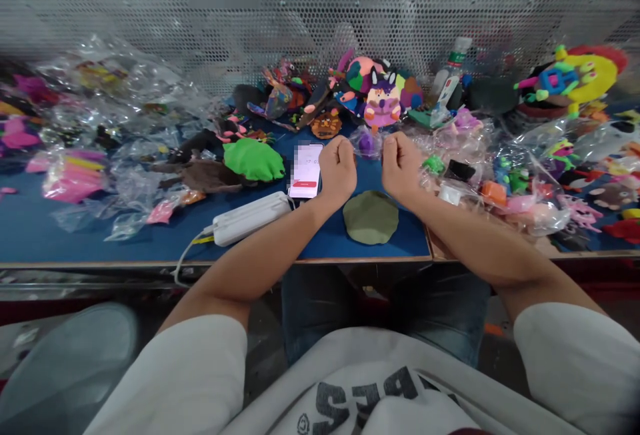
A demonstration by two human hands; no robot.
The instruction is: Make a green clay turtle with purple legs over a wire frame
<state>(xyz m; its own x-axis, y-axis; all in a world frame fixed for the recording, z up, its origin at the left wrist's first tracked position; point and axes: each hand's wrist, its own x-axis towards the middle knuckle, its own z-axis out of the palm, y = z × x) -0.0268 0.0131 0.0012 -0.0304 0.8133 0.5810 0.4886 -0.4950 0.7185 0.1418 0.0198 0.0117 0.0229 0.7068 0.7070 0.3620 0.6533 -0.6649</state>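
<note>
Both my hands are closed over the blue table (60, 235). My left hand (337, 169) and my right hand (401, 167) each grip a side of a small clear plastic bag (367, 143) that holds a purple lump. Just below the hands lies a flat olive-green clay disc (371, 217). A phone (306, 170) with a lit screen rests beside my left hand.
A white power bank (251, 217) with a cable lies left of the phone. A green clay lump (253, 159) and a brown one (210, 175) sit further left. Several clay figures (381, 103) and many plastic bags (515, 181) crowd the table. A perforated metal wall (320, 15) stands behind.
</note>
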